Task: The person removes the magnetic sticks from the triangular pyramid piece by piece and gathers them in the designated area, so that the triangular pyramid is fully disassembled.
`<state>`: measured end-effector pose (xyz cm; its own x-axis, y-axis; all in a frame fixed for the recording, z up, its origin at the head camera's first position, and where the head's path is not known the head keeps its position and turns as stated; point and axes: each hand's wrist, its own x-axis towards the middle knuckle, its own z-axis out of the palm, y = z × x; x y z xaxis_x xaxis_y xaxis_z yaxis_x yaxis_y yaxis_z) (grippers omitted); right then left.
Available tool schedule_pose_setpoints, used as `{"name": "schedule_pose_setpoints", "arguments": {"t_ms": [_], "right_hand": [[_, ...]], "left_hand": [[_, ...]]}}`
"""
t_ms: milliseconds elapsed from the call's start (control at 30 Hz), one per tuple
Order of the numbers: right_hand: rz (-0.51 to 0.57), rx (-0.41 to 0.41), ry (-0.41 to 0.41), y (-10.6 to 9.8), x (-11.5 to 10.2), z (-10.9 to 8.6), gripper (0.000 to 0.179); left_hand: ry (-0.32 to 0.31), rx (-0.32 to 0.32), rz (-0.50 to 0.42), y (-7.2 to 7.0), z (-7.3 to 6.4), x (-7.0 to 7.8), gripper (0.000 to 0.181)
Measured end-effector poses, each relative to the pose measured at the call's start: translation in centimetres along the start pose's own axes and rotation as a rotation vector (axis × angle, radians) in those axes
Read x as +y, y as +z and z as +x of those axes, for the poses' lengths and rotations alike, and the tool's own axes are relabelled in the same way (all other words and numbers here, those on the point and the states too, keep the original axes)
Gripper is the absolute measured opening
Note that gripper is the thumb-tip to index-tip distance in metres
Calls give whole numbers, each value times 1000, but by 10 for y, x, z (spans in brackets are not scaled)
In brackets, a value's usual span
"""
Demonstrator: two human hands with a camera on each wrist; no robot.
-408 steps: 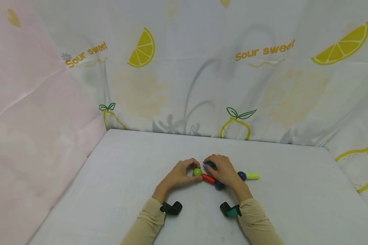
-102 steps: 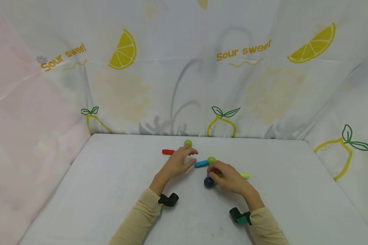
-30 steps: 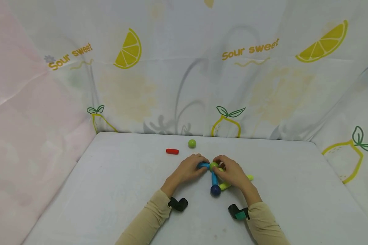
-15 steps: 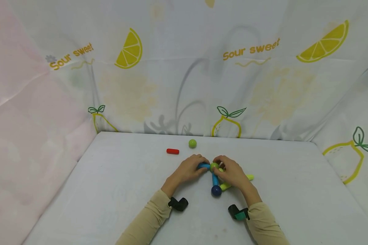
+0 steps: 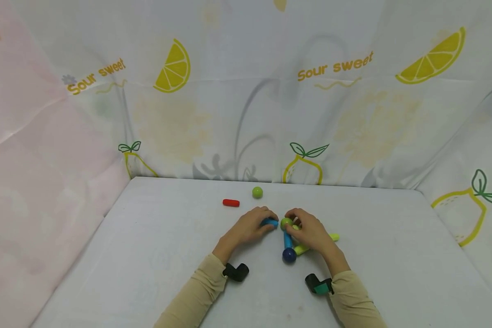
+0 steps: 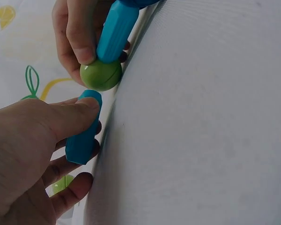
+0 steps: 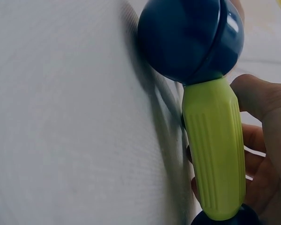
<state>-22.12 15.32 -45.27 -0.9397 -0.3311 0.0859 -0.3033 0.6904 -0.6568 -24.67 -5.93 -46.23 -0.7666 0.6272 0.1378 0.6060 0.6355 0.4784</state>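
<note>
Head view: both hands work close together over a white table (image 5: 168, 255), handling toy construction pieces. Left hand (image 5: 252, 224) pinches a loose blue rod (image 6: 82, 145) between thumb and fingers, the thumb lying along its upper end; its lowest fingers are spread apart. That end of the rod points at a green ball (image 6: 100, 77) and lies just short of it, with a narrow gap showing from the head.

Right hand (image 5: 311, 230) has its thumb and fingertips clamped on the green ball. From this ball a second blue rod (image 6: 118, 30) runs toward the person and ends in a dark blue ball (image 5: 289, 255). Seen from the right wrist, a ribbed lime rod (image 7: 215, 150) joins a dark blue ball to another dark blue ball (image 7: 229, 216), partly cut off by the edge. More lime pieces show around the right hand, partly hidden by it.

Farther back on the table lie a red rod (image 5: 231, 203) and, near it, a loose green ball (image 5: 257, 192), apart from the assembled pieces. Behind hangs a lemon-printed cloth (image 5: 229, 114).
</note>
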Motion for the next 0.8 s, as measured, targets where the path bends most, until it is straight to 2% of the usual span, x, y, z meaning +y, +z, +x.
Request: {"name": "schedule_pose_setpoints", "arguments": {"t_ms": [200,467,700,800], "right_hand": [[-3,6,-13,1,1,-1,28],[2,6,-1,1,2,-1,28],[2,3,1,2,3,-1,28],[5,-2,1,2,3,-2,28]], "left_hand": [[-27,12,7,-8,-4,-3,24],[-92,41,-144,-20,-10,-17,22],[-42,78,-121,-32,-20,-26,20],[-57,90,-110,-36,-23,-31,20]]}}
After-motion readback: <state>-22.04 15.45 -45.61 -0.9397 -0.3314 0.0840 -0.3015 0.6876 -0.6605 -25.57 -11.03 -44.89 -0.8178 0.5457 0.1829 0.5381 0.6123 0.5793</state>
